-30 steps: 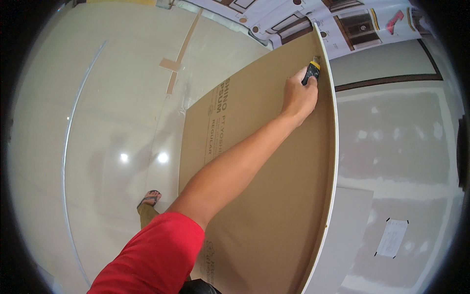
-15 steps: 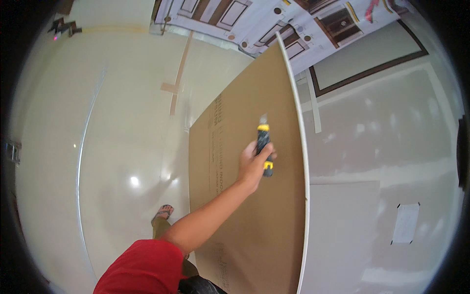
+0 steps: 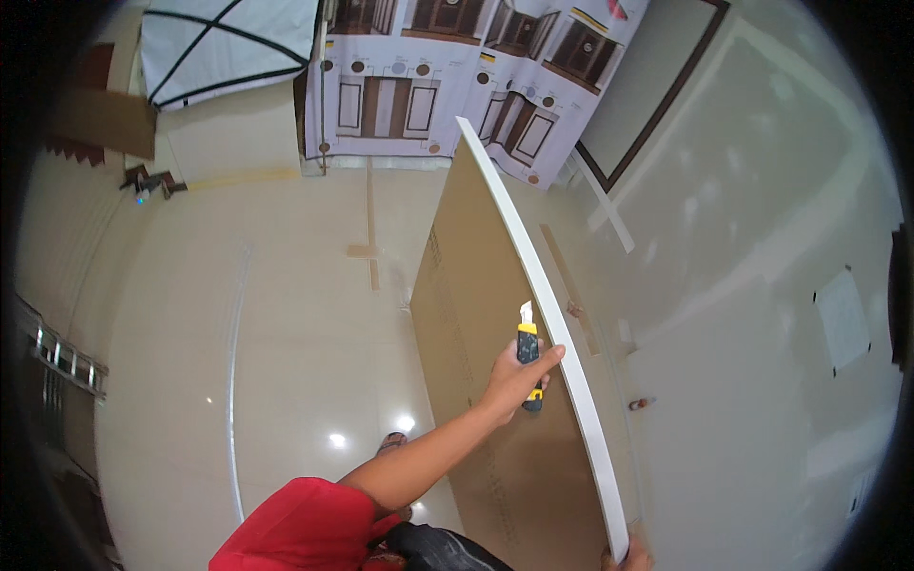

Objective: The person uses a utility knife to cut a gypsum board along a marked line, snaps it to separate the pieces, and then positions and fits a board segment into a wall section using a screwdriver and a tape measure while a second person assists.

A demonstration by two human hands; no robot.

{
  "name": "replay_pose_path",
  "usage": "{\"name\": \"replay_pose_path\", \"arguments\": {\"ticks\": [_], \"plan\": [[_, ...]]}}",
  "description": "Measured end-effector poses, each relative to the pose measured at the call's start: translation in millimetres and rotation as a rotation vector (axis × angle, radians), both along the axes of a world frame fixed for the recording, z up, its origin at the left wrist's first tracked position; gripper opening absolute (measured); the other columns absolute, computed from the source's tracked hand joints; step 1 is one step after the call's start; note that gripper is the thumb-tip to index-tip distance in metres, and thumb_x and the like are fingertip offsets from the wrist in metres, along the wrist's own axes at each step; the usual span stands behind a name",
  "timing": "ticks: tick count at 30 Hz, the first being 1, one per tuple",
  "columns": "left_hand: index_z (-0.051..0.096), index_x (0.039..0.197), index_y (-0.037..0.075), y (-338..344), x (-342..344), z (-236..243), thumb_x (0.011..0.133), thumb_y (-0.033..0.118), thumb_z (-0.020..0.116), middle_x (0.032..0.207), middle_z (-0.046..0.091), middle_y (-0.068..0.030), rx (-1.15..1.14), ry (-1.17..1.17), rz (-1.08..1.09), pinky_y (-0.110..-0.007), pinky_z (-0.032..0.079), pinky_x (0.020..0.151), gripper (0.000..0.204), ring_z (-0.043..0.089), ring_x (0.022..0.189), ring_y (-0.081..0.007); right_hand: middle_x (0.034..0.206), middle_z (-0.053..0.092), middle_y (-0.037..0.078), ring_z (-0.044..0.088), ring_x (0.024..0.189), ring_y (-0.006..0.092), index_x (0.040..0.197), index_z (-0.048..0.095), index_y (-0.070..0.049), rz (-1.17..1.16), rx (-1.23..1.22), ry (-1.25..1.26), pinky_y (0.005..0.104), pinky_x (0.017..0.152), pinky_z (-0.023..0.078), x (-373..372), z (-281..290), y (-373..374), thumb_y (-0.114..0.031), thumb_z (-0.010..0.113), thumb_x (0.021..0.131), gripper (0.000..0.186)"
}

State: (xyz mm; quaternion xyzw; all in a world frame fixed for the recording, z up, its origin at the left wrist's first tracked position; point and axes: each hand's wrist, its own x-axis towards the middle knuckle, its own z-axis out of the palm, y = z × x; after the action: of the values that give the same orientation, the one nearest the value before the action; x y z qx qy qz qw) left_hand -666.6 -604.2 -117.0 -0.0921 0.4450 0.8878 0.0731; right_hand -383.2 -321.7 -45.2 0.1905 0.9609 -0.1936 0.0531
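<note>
Lower down the one upright board (image 3: 481,381) than before, the left hand (image 3: 517,375) grips one yellow knife (image 3: 528,362) at its white edge, while the right hand (image 3: 636,557) at five o'clock shows too little to tell.

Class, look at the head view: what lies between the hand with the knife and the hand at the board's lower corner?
Only the board's white edge runs between the left hand, gripping the yellow knife, and the right hand; nothing else sits there in the head view.
</note>
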Motion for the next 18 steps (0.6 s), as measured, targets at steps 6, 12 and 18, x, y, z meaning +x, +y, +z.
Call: {"name": "replay_pose_path", "arguments": {"ticks": [6,12,18], "plan": [[0.059,0.114,0.004,28,36,13,0.086,0.031,0.087,0.096,0.066,-0.0051,-0.121,-0.028,0.066,-0.033,0.056,0.074,0.048,0.066,0.084,-0.0142,0.095,0.070,0.032,0.068,0.095,0.0503,0.122,0.061,-0.004,0.075,0.146,0.033,0.0575,0.083,0.053,8,4,-3,-0.025,0.073,0.086,0.043],[0.056,0.120,0.003,20,49,5,0.090,0.013,0.080,0.106,0.068,-0.0080,-0.059,0.042,0.052,-0.038,0.059,0.082,0.040,0.069,0.094,-0.0187,0.091,0.070,0.031,0.068,0.093,0.0504,0.121,0.057,-0.002,0.065,0.043,0.036,0.0548,0.080,0.054,28,0,-27,-0.023,0.073,0.084,0.045],[0.052,0.122,0.002,32,57,7,0.084,0.004,0.082,0.104,0.067,-0.0111,-0.177,0.043,0.190,-0.040,0.061,0.079,0.049,0.070,0.094,-0.0247,0.117,0.069,0.027,0.069,0.106,0.0408,0.117,0.067,0.006,0.057,-0.159,-0.006,0.0447,0.091,0.054,33,-3,-39,-0.019,0.084,0.071,0.055]]}}
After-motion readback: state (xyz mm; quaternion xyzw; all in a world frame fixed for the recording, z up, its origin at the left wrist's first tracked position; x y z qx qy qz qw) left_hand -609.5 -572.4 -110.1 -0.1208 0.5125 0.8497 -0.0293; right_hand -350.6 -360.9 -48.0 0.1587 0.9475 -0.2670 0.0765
